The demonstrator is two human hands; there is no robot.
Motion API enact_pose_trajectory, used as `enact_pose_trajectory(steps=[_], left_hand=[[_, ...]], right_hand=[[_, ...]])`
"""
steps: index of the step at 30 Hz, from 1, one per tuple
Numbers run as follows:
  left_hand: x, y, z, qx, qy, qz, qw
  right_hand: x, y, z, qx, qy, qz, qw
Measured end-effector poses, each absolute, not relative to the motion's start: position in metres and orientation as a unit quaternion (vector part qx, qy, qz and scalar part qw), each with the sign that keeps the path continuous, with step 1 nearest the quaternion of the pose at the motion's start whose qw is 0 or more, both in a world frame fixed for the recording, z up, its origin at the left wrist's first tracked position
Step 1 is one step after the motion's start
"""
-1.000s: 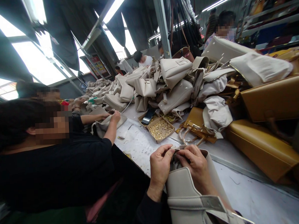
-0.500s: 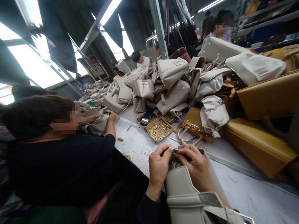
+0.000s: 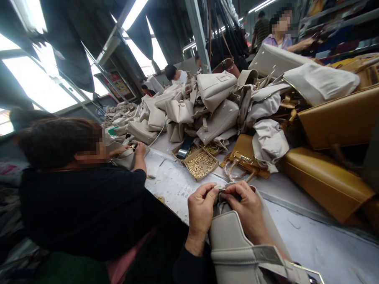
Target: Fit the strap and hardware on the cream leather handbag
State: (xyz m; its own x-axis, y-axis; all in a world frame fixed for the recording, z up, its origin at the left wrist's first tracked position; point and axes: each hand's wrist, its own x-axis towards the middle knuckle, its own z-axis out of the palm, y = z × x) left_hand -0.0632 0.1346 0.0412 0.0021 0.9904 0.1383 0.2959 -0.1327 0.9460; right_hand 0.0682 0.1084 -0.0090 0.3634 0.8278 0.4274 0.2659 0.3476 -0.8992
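A cream leather handbag (image 3: 235,249) lies in front of me at the table's near edge, its strap running toward the lower right. My left hand (image 3: 201,212) pinches the bag's upper edge between thumb and fingers. My right hand (image 3: 247,212) is closed on the same edge just to the right, fingertips meeting the left ones. Whatever small part sits between the fingertips is hidden. A cardboard tray of small gold fittings (image 3: 200,163) stands on the table just beyond my hands.
A person in black (image 3: 79,205) sits close on my left, working on a cream bag (image 3: 125,158). A heap of cream bags (image 3: 216,103) fills the table's middle; tan bags (image 3: 329,182) lie at right. Other people stand at the back. The white tabletop (image 3: 306,237) shows at right.
My hands have stayed on the bag's edge with hardly any shift. The view has drifted slightly, and the person on my left has leaned further down over their bag.
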Motion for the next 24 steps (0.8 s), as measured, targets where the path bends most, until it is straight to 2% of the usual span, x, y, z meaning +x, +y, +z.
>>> enact_pose_trajectory(steps=[11,15,19,24], left_hand=[[-0.0628,0.1306,0.0393,0.61,0.538,0.46,0.356],[-0.0662,0.1314,0.0375,0.611,0.528,0.458,0.371],[-0.0688,0.1325,0.0388,0.64,0.501,0.434,0.388],[-0.0634,0.1304,0.0404,0.662,0.518,0.434,0.323]], right_hand=[[0.0638,0.1097,-0.0093,-0.541,-0.546,0.176,0.615],[0.0666,0.112,-0.0068,-0.568,-0.537,0.139,0.608],[0.0701,0.1127,-0.0076,-0.554,-0.587,0.151,0.571],[0.0691,0.1114,-0.0113,-0.554,-0.61,0.132,0.551]])
